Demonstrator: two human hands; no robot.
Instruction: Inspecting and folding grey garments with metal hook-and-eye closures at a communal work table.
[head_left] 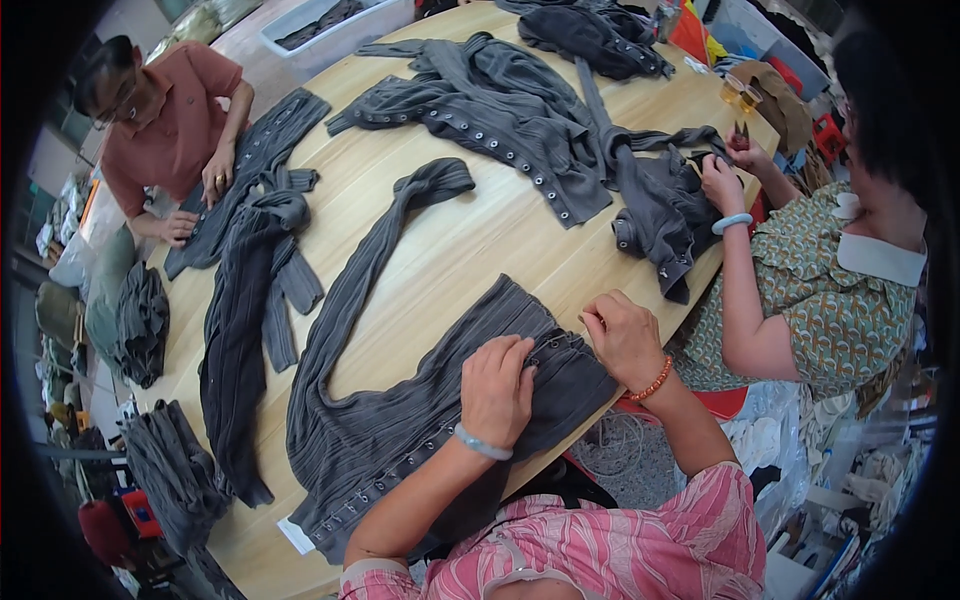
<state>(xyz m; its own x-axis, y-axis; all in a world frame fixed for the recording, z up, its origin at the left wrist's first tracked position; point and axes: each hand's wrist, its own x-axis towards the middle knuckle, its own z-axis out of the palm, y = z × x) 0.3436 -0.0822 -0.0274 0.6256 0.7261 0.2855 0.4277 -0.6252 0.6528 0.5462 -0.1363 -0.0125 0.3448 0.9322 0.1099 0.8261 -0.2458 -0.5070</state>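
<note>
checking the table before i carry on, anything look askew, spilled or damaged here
Nothing stands out. The dark grey ribbed knit garment lies flat at the round wooden table's near edge under the left hand and right hand, one long sleeve trailing across the wood. Nothing looks spilled or torn.

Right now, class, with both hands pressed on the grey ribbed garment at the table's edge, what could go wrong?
1. The grey ribbed garment overhangs the wooden table edge, so it may slide off.
2. The left hand and right hand work near the snap-button strip, where fingers might get pinched.
</note>
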